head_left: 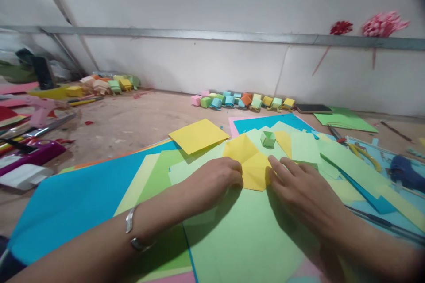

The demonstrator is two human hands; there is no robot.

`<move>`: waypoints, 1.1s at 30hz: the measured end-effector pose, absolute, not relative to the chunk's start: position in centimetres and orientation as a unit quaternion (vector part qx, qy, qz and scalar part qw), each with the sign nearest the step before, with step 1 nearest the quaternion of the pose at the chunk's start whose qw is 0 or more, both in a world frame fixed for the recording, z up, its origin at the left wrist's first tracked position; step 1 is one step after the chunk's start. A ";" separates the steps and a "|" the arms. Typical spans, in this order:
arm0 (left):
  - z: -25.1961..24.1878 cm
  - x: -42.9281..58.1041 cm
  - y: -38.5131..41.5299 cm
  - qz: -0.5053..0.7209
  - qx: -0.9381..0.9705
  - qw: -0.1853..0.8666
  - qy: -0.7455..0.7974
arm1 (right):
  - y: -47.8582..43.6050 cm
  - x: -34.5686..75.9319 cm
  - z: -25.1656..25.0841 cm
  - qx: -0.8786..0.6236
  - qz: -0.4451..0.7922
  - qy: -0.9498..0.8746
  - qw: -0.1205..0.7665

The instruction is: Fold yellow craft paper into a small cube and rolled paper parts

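Note:
A creased yellow sheet of paper [254, 166] lies on a stack of light green paper [245, 234]. My left hand [215, 183], with a silver bracelet at the wrist, grips the sheet's left edge with curled fingers. At its right edge, my right hand [299, 188] has the thumb and fingers closed on the paper; the thumb is partly hidden. Just beyond the sheet sits a small folded green paper box [268, 139]. A flat yellow square [199, 135] rests to the upper left of my left hand.
Blue paper [83, 199] spreads to the left. Several small folded paper pieces [229, 100] line the wall. On the right are pliers [363, 154] and a blue glue gun [407, 172]; at left, a pink glue gun [41, 108]. A phone [314, 108] lies at the back.

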State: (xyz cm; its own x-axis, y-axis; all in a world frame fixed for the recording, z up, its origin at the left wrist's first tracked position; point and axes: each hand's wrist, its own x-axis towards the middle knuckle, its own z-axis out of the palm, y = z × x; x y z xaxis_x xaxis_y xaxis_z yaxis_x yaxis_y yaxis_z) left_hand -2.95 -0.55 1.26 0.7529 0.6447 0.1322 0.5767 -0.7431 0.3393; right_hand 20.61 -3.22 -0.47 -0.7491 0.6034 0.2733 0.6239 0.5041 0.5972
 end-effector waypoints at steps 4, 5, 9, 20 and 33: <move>1.5 -3.0 -0.4 0.105 0.923 0.155 0.336 | -2.0 21.0 -0.8 -0.361 -0.352 -0.863 0.035; 1.5 -3.1 -0.3 0.103 0.925 0.152 0.332 | -1.8 21.1 -0.8 -0.366 -0.353 -0.860 0.036; 1.6 -3.1 -0.1 0.089 0.937 0.128 0.312 | -1.9 21.1 -0.3 -0.338 -0.335 -0.877 0.063; 2.1 -1.9 -2.2 0.032 0.912 0.096 0.397 | -3.8 20.1 0.3 -0.261 0.006 -0.943 0.207; 1.9 -1.5 -2.7 0.036 0.887 0.106 0.448 | -2.3 19.9 -1.0 -0.468 -0.039 -0.875 0.115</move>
State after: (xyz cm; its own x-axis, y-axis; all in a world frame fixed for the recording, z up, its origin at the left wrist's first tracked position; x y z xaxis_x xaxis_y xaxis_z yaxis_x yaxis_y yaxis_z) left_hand -1.54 -2.67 1.87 0.5964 0.8021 -0.0315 0.7869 -0.5764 0.2204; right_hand 19.85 -2.25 -0.97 -0.5351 0.8104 0.2385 0.8285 0.5586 -0.0395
